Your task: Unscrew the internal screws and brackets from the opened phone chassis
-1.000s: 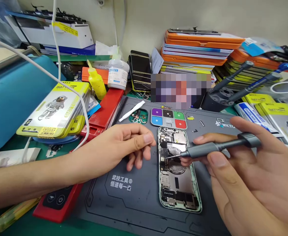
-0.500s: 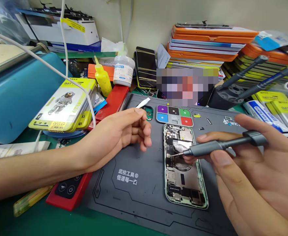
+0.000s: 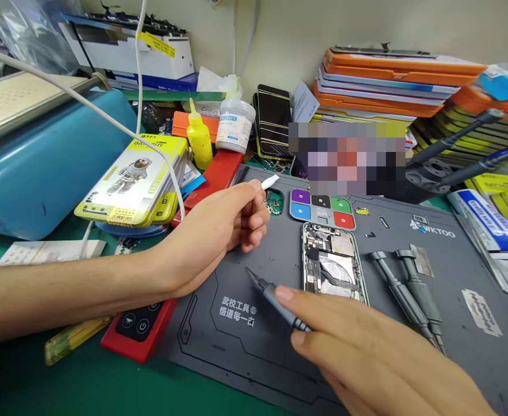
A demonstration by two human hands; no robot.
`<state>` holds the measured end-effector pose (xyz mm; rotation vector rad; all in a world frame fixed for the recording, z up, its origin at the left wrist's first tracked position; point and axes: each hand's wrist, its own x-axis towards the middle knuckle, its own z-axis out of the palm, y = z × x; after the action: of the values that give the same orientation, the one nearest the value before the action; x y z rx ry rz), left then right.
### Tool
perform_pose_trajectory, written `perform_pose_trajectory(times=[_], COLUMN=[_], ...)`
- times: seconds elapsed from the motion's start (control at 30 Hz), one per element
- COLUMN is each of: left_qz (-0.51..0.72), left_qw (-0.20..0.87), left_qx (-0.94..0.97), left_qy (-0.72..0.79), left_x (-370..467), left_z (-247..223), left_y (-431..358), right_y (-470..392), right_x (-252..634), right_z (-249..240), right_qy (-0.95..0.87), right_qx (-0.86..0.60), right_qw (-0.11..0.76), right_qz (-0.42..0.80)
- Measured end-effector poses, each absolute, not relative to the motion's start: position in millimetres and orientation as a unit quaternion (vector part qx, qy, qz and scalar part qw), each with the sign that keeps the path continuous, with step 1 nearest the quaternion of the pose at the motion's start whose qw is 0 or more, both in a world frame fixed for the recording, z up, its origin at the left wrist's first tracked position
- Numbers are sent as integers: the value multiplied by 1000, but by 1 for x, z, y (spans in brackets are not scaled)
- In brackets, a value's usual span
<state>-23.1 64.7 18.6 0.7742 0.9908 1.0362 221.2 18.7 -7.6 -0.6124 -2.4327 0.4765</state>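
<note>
My left hand is over the left part of the dark work mat, fingers curled in and thumb against the index finger. A white spudger shows its flat tip just beyond those fingertips; I cannot tell whether they grip it. My right hand holds a grey screwdriver between thumb and fingers, its dark tip pointing left and away over the mat. Right of that tip lies an opened phone, its circuits and parts exposed; the right hand covers its lower half.
Beyond the phone sits a colour-coded screw pad. Two more drivers and tweezers lie on the right. Battery boxes, a red device and a white cable crowd the left; a tool holder stands back right.
My right hand has swung down and left, taking the screwdriver off the phone to the bare mat left of it. The left hand's fingertips have come together beside the spudger. The view has shifted.
</note>
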Motion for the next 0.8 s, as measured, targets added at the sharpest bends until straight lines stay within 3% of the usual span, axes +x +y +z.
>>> perform_pose_trajectory(times=[0.23,0.4,0.5,0.6,0.8], left_qz=[455,452,445,417,250], left_qw=[679,664,651,644,679], left_qx=[371,413,440,471,538], left_qy=[441,430,430,435,432], left_x=[-23,-23,-24,-24,-21], left_z=[17,14,14,16,17], left_y=[65,62,60,59,55], right_y=[20,10,7,16,34], right_x=[214,212,210,211,215], right_z=[5,1,2,8,13], right_qy=[-923,-868,-741,-578,-445], right_qx=[-222,-307,-418,-436,-426], right_qw=[250,323,430,539,581], right_qz=[191,219,304,431,531])
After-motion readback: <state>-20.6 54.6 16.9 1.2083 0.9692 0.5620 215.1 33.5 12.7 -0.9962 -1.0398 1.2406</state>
